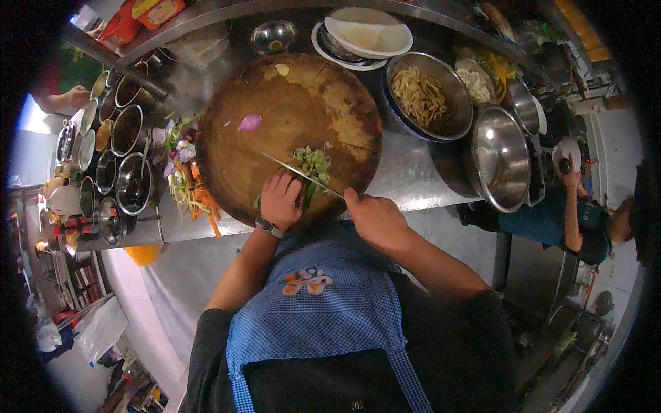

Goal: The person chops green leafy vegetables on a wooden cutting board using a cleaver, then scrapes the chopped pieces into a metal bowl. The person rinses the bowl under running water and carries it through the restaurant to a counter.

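A big round wooden chopping board [289, 124] lies before me on a steel counter. My right hand [377, 221] is closed round the handle of a kitchen knife [303, 173], whose blade slants up to the left across the board. My left hand [281, 201], with a watch on its wrist, presses curled fingers on green stalks just on the near side of the blade; most of the stalks are hidden under it. Chopped greens [313, 162] are heaped along the blade's far side. Farther back on the board lie a piece of purple onion [250, 122] and a pale yellowish slice [282, 69].
Vegetable scraps [187, 180] lie left of the board, beside several metal bowls [134, 183]. White bowls [368, 33] stand behind it. At right are a bowl of pale strips [418, 95] and a shiny steel bowl [501, 158]. A co-worker [558, 224] stands far right; another person's hand [74, 98] shows far left.
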`<state>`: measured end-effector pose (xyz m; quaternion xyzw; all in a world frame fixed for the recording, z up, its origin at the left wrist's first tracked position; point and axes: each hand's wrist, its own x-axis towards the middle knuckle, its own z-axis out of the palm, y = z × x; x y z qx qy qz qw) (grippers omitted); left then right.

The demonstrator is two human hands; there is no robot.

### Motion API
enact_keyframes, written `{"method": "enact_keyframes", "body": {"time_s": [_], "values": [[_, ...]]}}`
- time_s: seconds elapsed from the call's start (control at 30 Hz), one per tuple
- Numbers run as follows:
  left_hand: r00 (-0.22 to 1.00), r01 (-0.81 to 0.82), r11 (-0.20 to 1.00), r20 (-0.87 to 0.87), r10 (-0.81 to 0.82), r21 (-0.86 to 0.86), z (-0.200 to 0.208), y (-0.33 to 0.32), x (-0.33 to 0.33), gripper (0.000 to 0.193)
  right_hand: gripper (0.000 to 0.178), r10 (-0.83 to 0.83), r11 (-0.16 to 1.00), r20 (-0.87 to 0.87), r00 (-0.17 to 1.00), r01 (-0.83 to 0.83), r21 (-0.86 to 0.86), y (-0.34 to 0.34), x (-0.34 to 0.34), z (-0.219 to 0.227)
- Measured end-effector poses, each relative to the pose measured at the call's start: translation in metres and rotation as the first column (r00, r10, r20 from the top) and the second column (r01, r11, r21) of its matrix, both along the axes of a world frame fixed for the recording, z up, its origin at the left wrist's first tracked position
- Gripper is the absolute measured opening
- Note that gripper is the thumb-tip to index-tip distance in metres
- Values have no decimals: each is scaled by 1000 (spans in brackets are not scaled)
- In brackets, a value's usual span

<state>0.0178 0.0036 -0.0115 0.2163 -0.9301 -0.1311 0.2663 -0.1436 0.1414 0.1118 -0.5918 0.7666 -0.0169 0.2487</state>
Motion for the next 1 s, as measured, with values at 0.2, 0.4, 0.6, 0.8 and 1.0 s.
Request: {"method": "enact_keyframes", "body": {"time_s": [0.2,0.4,0.6,0.8,1.0], "values": [[999,32,998,2,-32,49,7,-1,-4,28,25,-5,999,-11,1000,4,-34,-20,0,-38],[1000,9,1000,12,-9,30,4,1,-1,25,26,21,1000,-17,1000,-21,7,0,1,-3],[1000,13,997,-13,-12,72,5,0,-5,24,27,-14,999,12,1000,14,33,-16,1,-33],[998,-57,996,-1,57,71,32,17,-1,35,26,-44,999,1,999,44,11,-18,3,-35],[999,-36,999,12,36,-4,13,14,7,34,26,-43,999,-19,999,42,-26,-15,1,-35]]}}
